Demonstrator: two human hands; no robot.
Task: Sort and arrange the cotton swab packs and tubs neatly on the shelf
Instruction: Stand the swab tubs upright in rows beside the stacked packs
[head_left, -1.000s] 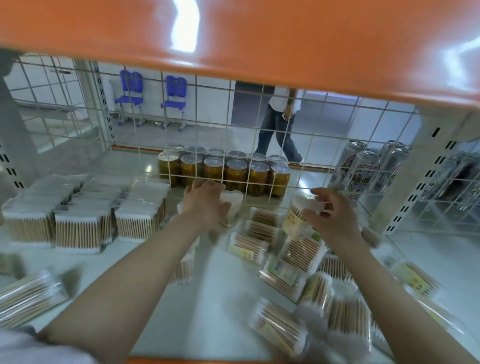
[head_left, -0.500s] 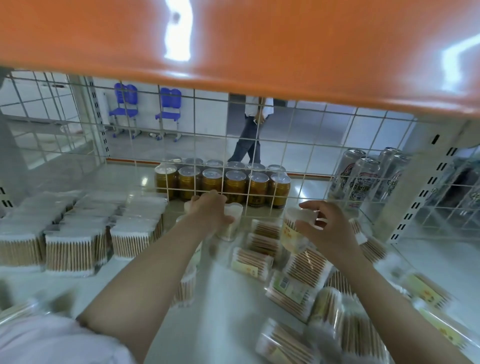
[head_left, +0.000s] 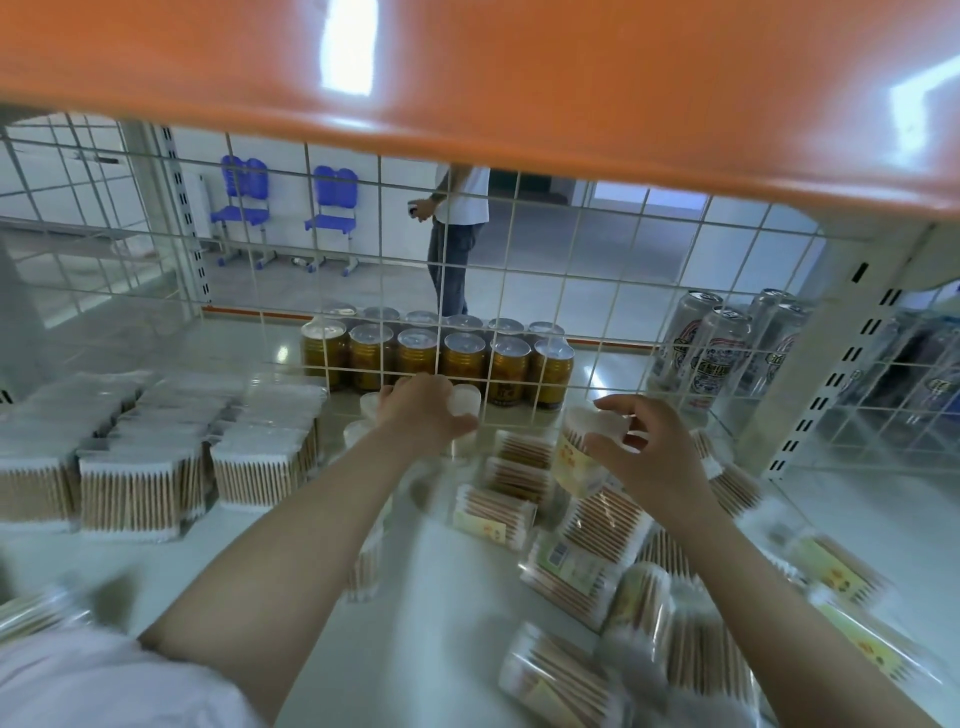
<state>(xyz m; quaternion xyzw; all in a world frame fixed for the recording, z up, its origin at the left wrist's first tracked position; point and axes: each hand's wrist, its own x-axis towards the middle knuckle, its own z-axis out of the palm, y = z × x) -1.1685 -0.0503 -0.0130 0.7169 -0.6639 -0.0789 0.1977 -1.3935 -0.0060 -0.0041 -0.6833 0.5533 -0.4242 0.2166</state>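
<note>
The left hand (head_left: 421, 410) reached to the far side of the shelf (head_left: 457, 597), its fingers curled over a white-lidded tub (head_left: 464, 410) that stood against the wire mesh back (head_left: 519, 291), apparently setting it beside two other tubs (head_left: 370, 410) to start a row there. The right hand (head_left: 654, 457) held a second tub (head_left: 584, 449), tilted with its yellow label facing left, thumb and fingers wrapped around its lid end. My guess is that it was kept lifted off the shelf, ready to go next into the same row.

On the left, the flat square packs (head_left: 156, 452) already stood upright in tidy ranks, swab tips up, which suggests that part of the sorting was done. On the right and near side, the long labelled packs (head_left: 576, 566) lay scattered at all angles, some overlapping, still to be arranged.

Beyond the mesh stood gold cans (head_left: 441, 356) and taller drink cans (head_left: 722, 343), belonging to the opposite shelf.
</note>
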